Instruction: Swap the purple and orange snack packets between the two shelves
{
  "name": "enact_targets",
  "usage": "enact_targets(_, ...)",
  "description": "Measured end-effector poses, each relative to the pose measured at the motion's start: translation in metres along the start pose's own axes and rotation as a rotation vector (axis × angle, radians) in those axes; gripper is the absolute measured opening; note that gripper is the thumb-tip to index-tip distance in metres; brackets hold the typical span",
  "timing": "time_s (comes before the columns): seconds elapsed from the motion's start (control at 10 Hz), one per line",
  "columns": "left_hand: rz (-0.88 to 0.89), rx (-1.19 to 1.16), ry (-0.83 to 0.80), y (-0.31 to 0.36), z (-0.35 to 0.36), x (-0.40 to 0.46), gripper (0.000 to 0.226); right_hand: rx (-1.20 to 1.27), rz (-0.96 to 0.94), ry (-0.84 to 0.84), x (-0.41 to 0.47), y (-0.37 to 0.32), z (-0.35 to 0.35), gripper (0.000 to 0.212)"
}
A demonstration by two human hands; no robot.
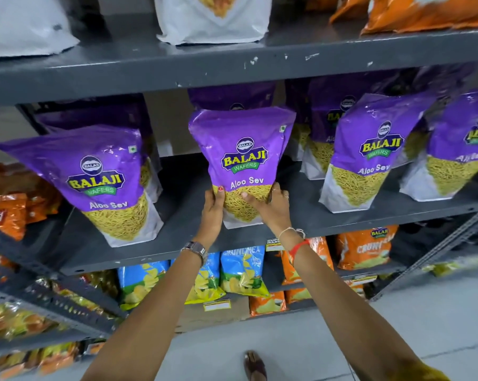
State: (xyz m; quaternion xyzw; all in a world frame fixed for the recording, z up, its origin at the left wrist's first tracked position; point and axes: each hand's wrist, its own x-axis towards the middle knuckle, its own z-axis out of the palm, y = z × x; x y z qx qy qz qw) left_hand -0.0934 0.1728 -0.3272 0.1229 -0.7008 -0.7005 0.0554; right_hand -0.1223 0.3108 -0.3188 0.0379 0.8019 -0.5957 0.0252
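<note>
A purple Aloo Sev packet point(242, 149) stands upright in the middle of the grey middle shelf point(177, 243). My left hand point(214, 209) grips its lower left side and my right hand point(273, 206) grips its lower right side. More purple packets stand along this shelf, one at the left point(94, 174) and others at the right point(367, 149), with more behind. Orange snack packets point(424, 12) lie on the top shelf at the upper right. Other orange packets point(365, 247) stand on the lower shelf at the right.
White packets point(213, 20) stand on the top shelf point(232, 61). Blue and green chip packets point(243, 273) fill the lower shelf. A side rack at the left holds orange packets point(7, 215). My foot point(255, 365) is on the grey floor below.
</note>
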Motion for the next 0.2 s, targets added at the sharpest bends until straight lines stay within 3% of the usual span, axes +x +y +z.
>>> enact_targets(0.1, -0.009, 0.022, -0.013, 0.0073, 0.0007, -0.0053, 0.017, -0.001, -0.008, -0.014, -0.0040, -0.0025, -0.0018, 0.079)
enact_targets(0.2, 0.067, 0.014, 0.025, 0.0141, 0.0055, -0.0141, 0.040, 0.095, -0.032, 0.056, -0.0043, 0.0003, -0.0072, 0.101)
